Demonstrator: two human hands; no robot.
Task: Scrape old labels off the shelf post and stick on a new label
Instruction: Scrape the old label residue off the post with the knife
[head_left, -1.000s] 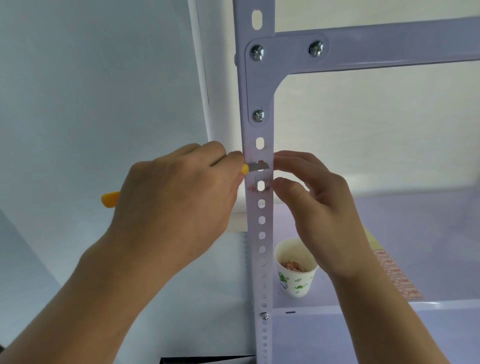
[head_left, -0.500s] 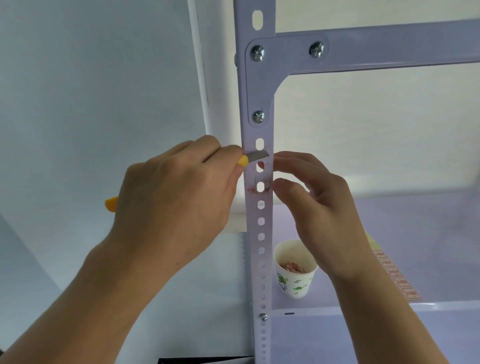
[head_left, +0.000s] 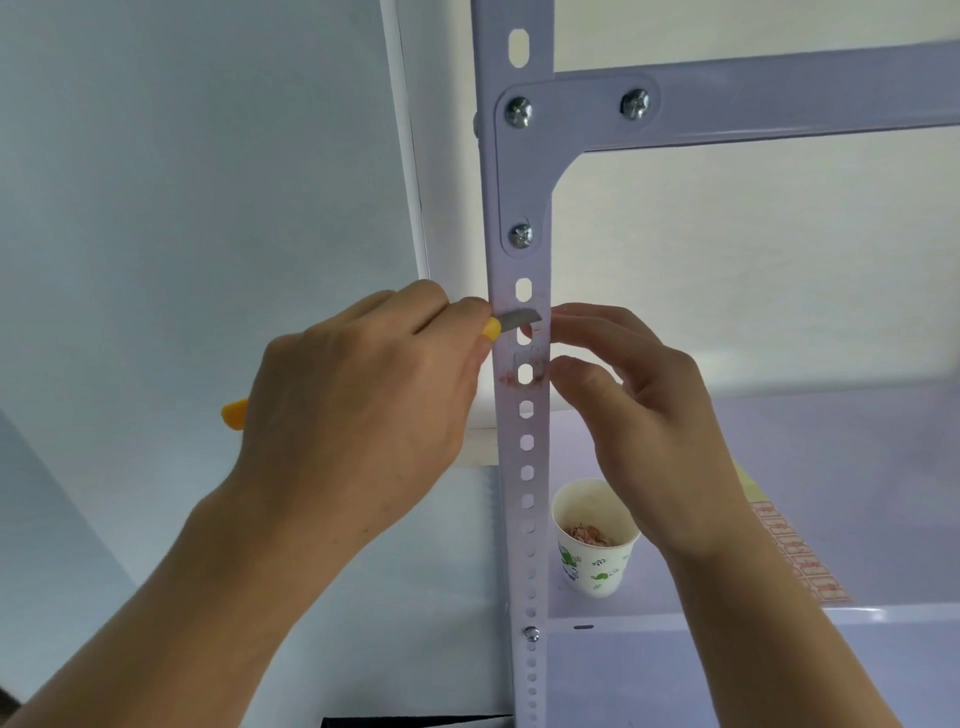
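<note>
A white perforated shelf post (head_left: 523, 457) runs up the middle of the view. My left hand (head_left: 363, 410) grips a yellow-handled scraper knife (head_left: 492, 328) and lays its short grey blade (head_left: 519, 318) flat across the post, just below an oblong hole. Reddish label residue (head_left: 511, 378) and a scuffed patch sit on the post under the blade. My right hand (head_left: 639, 395) hovers at the post's right edge with thumb and forefinger curved close to the residue; I cannot tell whether they touch it.
On the lower shelf board (head_left: 857, 467), a paper cup (head_left: 595, 540) with green print holds pinkish scrapings right of the post. A sheet of red-printed labels (head_left: 795, 556) lies further right. A cross beam (head_left: 779, 104) is bolted above. A pale wall fills the left.
The blade has slid up the post from beside the scuffed patch to just under the upper oblong hole. My right hand has stayed in place.
</note>
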